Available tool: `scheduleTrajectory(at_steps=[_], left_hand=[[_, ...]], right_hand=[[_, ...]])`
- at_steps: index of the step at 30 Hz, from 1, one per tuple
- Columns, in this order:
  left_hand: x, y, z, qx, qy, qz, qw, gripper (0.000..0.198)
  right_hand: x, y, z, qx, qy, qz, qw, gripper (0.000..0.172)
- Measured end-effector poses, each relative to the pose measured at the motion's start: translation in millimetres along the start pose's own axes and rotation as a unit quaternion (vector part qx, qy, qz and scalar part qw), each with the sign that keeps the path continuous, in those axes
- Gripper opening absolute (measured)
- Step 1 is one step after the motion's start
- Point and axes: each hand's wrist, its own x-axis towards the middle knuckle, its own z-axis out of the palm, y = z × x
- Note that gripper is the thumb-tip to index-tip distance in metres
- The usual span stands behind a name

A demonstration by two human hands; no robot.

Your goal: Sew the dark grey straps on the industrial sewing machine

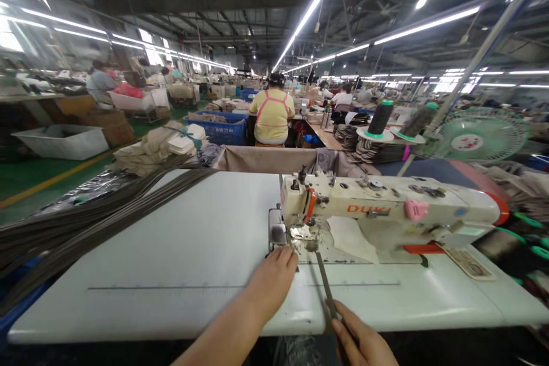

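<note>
A white sewing machine [394, 197] stands on the pale work table [193, 229]. Close in front of its needle area is my left hand [274, 274], fingers bent and pressed together; whatever lies under the fingertips is hidden. Between thumb and fingers, my right hand [362, 336] grips a narrow dark grey-brown strap [325, 278] near the table's front edge. That strap runs up to the needle plate, where dark lint has gathered. A light piece of cloth [351, 238] lies under the machine's arm.
A bundle of long dark straps [128, 211] hangs over the table's left side. Behind the machine stand thread cones [380, 120] and a green fan [482, 134]. A person in a yellow top [273, 111] sits ahead, beside a blue crate [223, 127]. Fabric stacks [150, 148] lie at left.
</note>
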Motion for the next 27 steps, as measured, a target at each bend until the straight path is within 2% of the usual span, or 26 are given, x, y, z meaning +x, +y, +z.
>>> scheduleTrajectory(at_steps=[5,9,15,17,23,27], left_hand=[[-1,-1,-4.3,-0.017,-0.014,-0.009,1.0,0.048],[-2,-4,1.2,-0.034,-0.004,-0.019,0.999,0.052],[0,-15,14.5,-0.059,0.096,-0.021,0.993,0.036],[2,-18,14.5,-0.07,0.111,-0.033,0.991,0.034],[9,-20,12.1,-0.064,0.1,-0.07,0.99,0.032],[9,-22,15.1,-0.058,0.101,-0.068,0.991,0.033]], right_hand=[[2,-15,12,0.012,0.016,-0.002,1.0,0.05],[7,-23,20,0.004,0.011,-0.002,1.0,0.05],[12,-32,24,-0.017,-0.02,0.011,1.0,0.054],[12,-33,24,-0.021,-0.028,0.013,0.999,0.054],[13,-30,25,-0.031,-0.02,0.024,0.999,0.057],[15,-33,24,-0.046,-0.021,0.031,0.998,0.057]])
